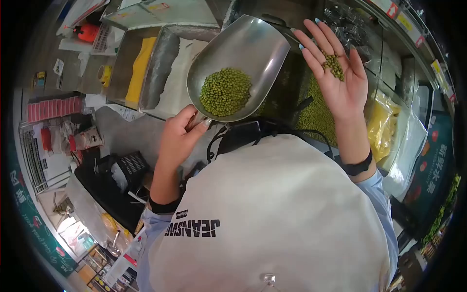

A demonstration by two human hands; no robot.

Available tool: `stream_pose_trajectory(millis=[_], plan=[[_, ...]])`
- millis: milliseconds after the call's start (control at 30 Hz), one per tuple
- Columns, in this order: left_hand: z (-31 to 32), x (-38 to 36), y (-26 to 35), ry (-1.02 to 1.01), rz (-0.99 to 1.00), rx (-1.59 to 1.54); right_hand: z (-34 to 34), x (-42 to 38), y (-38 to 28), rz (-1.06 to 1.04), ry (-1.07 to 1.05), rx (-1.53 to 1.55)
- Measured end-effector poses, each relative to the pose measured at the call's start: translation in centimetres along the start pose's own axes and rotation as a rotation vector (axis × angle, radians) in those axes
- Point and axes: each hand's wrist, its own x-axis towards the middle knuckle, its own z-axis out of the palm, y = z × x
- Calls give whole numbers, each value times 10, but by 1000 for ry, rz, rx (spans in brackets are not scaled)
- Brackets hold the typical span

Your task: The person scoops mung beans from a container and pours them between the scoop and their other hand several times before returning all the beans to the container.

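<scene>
My left hand [179, 135] is closed around the handle of a metal scoop [266, 46], with the thumb on top. A heap of green mung beans [226, 92] lies in the scoop near its handle end. To the right, my right hand [343, 92] is held palm up with its fingers stretched out. A small cluster of mung beans [333, 66] rests on that palm, near the base of the fingers. Below and beside this hand, more mung beans [314, 117] fill part of a bin, partly hidden by my wrist.
Left of the scoop are a bin with white contents [182, 68] and one with a yellow sheet [142, 68]. A yellow plastic bag [383, 124] lies right of my right forearm. Dark plastic packs [348, 27] sit behind my fingers. A black basket [130, 168] stands lower left.
</scene>
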Motion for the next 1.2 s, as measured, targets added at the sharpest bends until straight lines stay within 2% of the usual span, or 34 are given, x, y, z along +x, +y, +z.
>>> stream_pose_trajectory(millis=[467, 767, 967, 1167, 1200], plan=[[-7, -14, -16, 93, -55, -73, -1, 31, 30, 131, 85, 49], [-6, -13, -20, 84, -69, -52, -4, 33, 29, 168, 57, 5], [-4, -11, -20, 79, -51, -82, -2, 33, 31, 149, 81, 72], [-4, -9, -17, 77, -58, -87, -12, 26, 22, 94, 127, 287], [-5, -9, -17, 74, -59, -65, -14, 24, 19, 76, 140, 232]])
